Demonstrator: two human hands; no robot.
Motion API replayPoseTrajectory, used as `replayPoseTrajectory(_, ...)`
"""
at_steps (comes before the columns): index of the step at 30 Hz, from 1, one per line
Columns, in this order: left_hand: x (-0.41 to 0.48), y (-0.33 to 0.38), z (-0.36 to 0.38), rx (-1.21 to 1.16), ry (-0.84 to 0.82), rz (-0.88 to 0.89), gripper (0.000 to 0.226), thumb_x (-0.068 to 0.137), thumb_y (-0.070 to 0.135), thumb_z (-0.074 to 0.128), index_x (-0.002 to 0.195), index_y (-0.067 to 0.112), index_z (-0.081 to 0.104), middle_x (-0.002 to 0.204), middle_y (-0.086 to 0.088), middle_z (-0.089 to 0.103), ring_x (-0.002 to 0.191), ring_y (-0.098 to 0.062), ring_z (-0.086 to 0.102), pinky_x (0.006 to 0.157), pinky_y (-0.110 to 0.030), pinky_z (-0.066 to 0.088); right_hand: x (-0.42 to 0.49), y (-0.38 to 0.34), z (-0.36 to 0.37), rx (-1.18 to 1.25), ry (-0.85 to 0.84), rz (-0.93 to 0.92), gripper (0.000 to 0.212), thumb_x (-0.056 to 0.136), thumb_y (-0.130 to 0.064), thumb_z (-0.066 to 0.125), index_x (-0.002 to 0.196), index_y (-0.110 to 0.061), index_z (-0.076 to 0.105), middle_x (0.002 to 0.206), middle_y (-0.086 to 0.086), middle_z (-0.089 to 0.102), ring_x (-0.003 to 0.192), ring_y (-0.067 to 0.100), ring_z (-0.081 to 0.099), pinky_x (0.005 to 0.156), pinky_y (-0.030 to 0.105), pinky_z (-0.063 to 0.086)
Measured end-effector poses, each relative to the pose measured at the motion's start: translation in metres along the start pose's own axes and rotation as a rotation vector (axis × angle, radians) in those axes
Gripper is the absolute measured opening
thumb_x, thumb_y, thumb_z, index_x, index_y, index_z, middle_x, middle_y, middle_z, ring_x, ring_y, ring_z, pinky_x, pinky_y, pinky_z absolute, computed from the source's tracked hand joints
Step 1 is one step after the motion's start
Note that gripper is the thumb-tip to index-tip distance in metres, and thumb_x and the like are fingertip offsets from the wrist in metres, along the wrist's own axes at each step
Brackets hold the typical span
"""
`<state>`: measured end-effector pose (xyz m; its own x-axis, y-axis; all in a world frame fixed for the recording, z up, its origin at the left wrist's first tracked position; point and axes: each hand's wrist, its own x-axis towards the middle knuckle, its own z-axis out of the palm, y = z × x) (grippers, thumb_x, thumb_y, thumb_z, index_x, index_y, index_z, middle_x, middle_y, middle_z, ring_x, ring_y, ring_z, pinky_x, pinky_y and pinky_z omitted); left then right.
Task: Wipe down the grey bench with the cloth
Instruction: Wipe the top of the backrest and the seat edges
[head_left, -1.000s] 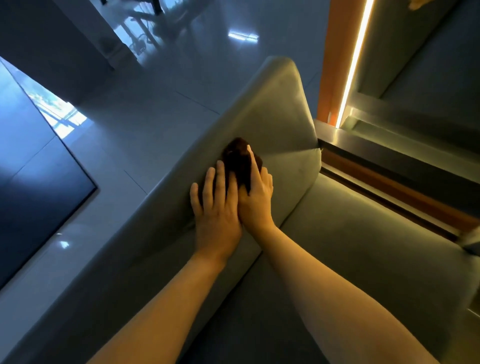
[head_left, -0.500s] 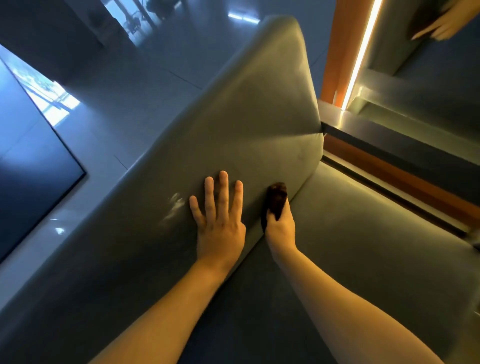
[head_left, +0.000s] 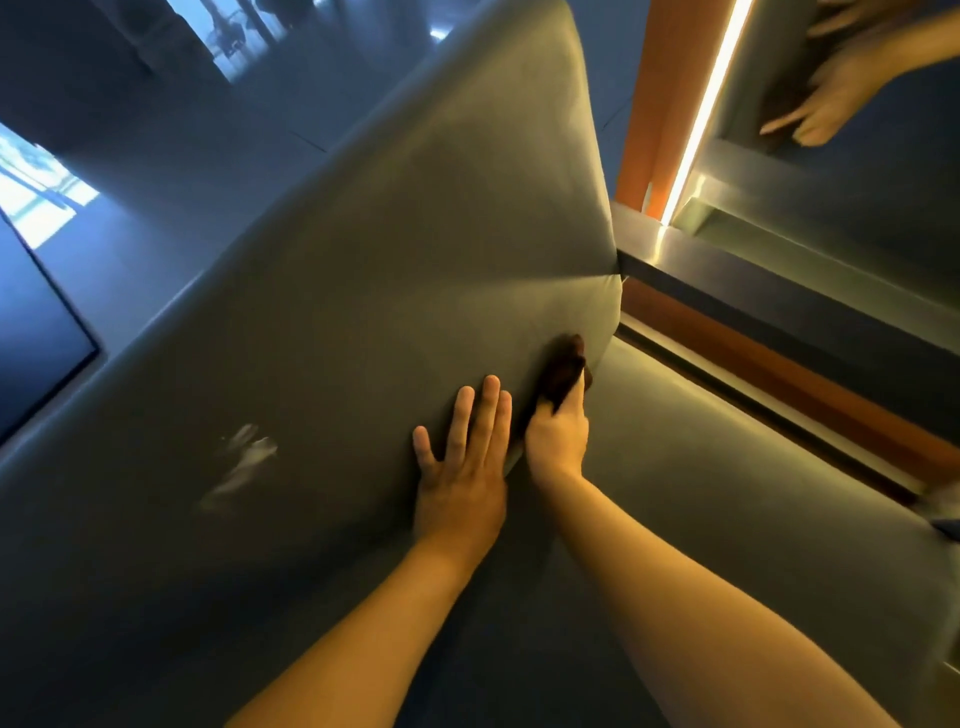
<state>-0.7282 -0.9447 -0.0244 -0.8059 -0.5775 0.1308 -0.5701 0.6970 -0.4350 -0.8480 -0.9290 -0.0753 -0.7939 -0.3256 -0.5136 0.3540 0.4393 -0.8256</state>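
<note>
The left hand (head_left: 462, 467) lies flat on the padded back of the grey bench (head_left: 363, 291), palm down, fingers straight and close together, holding nothing. Just beside it, the right hand (head_left: 558, 441) is closed around a dark brown cloth (head_left: 561, 369), bunched into a wad that sticks out past the fingertips. The cloth presses into the crease where the back cushion meets the seat, close to the cushion's rounded corner (its far end touches the cushion's lower edge). The two hands sit almost side by side, the left on the upper face of the cushion, the right lower, at the seam. Both forearms are bare and reach in from the bottom of the view. On the cushion, well to the left of the left hand, there is a pale smeared mark (head_left: 241, 465). Beyond the bench runs a lit strip (head_left: 701, 104) along an orange panel, and a shiny surface at the upper right reflects a hand.
</note>
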Motion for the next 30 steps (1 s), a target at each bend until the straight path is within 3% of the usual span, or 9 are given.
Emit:
replayPoseTrajectory(4, -0.002, -0.002, 0.008, 0.026, 0.009, 0.037, 0.089, 0.086, 0.032, 0.056, 0.162, 0.015, 0.012, 0.17, -0.007, 0.005, 0.156, -0.031, -0.005, 0.115, -0.067, -0.015, -0.001, 0.025, -0.015, 0.031, -0.141, 0.213, 0.058, 0.104, -0.011, 0.045, 0.157, -0.034, 0.033, 0.147, 0.009, 0.054, 0.134, 0.033, 0.051, 0.109, 0.045, 0.043)
replayPoseTrajectory(9, 0.002, -0.003, 0.009, -0.02, -0.046, 0.046, 0.102, 0.079, 0.032, 0.066, 0.162, 0.016, 0.009, 0.17, -0.007, -0.004, 0.155, -0.031, -0.014, 0.113, -0.068, -0.017, 0.028, -0.029, -0.029, 0.335, -0.032, 0.04, 0.07, 0.104, -0.006, 0.045, 0.159, -0.043, 0.02, 0.163, 0.006, 0.027, 0.15, 0.029, 0.028, 0.121, 0.056, 0.03)
replayPoseTrajectory(13, 0.003, -0.005, 0.005, -0.049, -0.116, 0.039, 0.102, 0.082, 0.035, 0.066, 0.162, 0.015, 0.006, 0.17, -0.007, -0.007, 0.154, -0.031, -0.016, 0.112, -0.067, -0.019, 0.033, -0.042, -0.032, 0.305, -0.036, 0.036, 0.073, 0.102, 0.0, 0.046, 0.16, -0.037, 0.022, 0.161, 0.003, 0.026, 0.148, 0.028, 0.03, 0.121, 0.051, 0.031)
replayPoseTrajectory(17, -0.002, -0.005, -0.01, -0.224, -0.148, 0.122, 0.09, 0.087, 0.031, 0.059, 0.162, 0.013, 0.012, 0.169, -0.008, -0.01, 0.154, -0.029, -0.018, 0.111, -0.062, -0.028, -0.004, -0.017, -0.025, 0.292, 0.01, 0.094, 0.057, 0.097, -0.006, 0.058, 0.15, -0.022, 0.047, 0.149, 0.001, 0.034, 0.135, 0.026, 0.045, 0.115, 0.048, 0.042)
replayPoseTrajectory(21, -0.038, -0.02, -0.015, -0.39, -0.135, 0.143, 0.079, 0.083, 0.023, 0.06, 0.157, 0.01, 0.033, 0.168, -0.014, 0.015, 0.156, -0.032, 0.007, 0.125, -0.05, -0.003, -0.049, -0.003, -0.009, 0.409, -0.057, 0.201, 0.049, 0.094, -0.001, 0.059, 0.138, -0.021, 0.061, 0.127, 0.006, 0.066, 0.121, 0.028, 0.063, 0.106, 0.049, 0.051)
replayPoseTrajectory(26, -0.1, -0.049, -0.014, -0.616, -0.138, -0.017, 0.074, 0.086, 0.011, 0.065, 0.154, 0.01, 0.037, 0.162, -0.008, 0.032, 0.151, -0.026, 0.024, 0.122, -0.042, 0.026, -0.127, -0.001, 0.012, 0.426, -0.162, 0.245, 0.051, 0.09, 0.011, 0.053, 0.116, -0.029, 0.071, 0.118, 0.009, 0.072, 0.116, 0.038, 0.065, 0.101, 0.046, 0.051)
replayPoseTrajectory(30, -0.127, -0.07, -0.024, -0.696, -0.165, -0.125, 0.067, 0.088, 0.01, 0.069, 0.15, 0.007, 0.043, 0.159, -0.009, 0.038, 0.147, -0.026, 0.033, 0.112, -0.046, 0.044, -0.184, -0.001, 0.023, 0.408, -0.282, 0.275, 0.042, 0.092, 0.008, 0.058, 0.119, -0.021, 0.073, 0.11, 0.011, 0.075, 0.106, 0.031, 0.071, 0.094, 0.043, 0.058)
